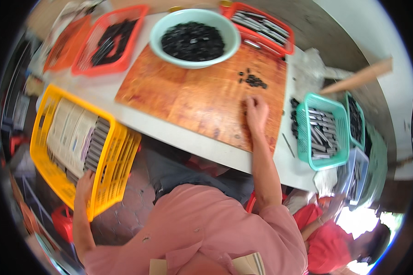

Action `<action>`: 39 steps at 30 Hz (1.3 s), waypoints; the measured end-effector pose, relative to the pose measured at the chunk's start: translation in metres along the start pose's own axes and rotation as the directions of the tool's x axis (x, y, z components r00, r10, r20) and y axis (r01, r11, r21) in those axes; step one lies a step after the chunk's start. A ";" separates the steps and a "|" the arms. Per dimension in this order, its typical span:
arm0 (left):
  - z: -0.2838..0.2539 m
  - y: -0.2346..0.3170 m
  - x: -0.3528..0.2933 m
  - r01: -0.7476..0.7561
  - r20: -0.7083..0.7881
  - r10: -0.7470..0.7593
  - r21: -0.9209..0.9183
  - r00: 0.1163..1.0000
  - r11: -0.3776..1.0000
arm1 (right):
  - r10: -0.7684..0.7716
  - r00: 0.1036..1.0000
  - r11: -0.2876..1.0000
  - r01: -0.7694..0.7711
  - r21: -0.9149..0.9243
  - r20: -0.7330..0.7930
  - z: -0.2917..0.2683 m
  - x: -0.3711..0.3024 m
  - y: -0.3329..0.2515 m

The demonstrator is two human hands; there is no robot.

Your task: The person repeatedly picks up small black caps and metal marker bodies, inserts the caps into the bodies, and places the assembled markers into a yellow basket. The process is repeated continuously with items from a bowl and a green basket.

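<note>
My right hand (257, 111) rests closed on the wooden board (183, 101), its fingers curled in; what they hold, if anything, is hidden. Just beyond it lies a small pile of short black pieces (253, 81). Down at the left, my left hand (84, 184) reaches into the near end of a yellow plastic basket (106, 169). Its fingers are bent by the ends of grey bars (96, 143) lined up in there, and I cannot make out what they grip. Printed paper (69, 130) covers part of those bars.
A pale green bowl (195, 62) of black pieces stands at the board's far edge. Red baskets (132, 43) hold dark parts and grey bars. Green baskets (303, 137) of bars stand at the right, beside a thin rod (288, 145). A person in red (323, 247) sits lower right.
</note>
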State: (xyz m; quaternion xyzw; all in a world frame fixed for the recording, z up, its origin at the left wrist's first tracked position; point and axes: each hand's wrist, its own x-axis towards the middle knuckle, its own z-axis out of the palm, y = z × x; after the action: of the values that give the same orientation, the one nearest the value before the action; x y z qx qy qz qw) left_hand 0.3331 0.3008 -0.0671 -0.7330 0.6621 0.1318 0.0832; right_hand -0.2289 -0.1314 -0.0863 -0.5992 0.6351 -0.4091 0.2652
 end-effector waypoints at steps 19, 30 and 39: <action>-0.093 0.178 0.090 -0.369 -0.690 0.128 -0.213 0.712 0.905 | -0.284 0.956 0.913 0.246 -0.324 -0.075 -0.171 -0.007 -0.055; -0.058 0.282 0.172 -0.562 -0.635 0.212 -0.419 0.742 0.713 | 0.331 0.909 0.419 0.099 -0.902 0.254 -0.324 0.001 0.077; -0.071 0.311 0.248 -0.632 -0.649 0.202 -0.540 0.733 0.556 | -0.009 0.939 0.403 0.317 -0.858 0.343 -0.287 0.012 0.099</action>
State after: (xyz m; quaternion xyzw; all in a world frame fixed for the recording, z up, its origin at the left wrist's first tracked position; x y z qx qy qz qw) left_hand 0.0519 0.0103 -0.0588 -0.5204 0.7076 0.2001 -0.4341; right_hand -0.5217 -0.0901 -0.0167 -0.7584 0.6466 0.0634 -0.0525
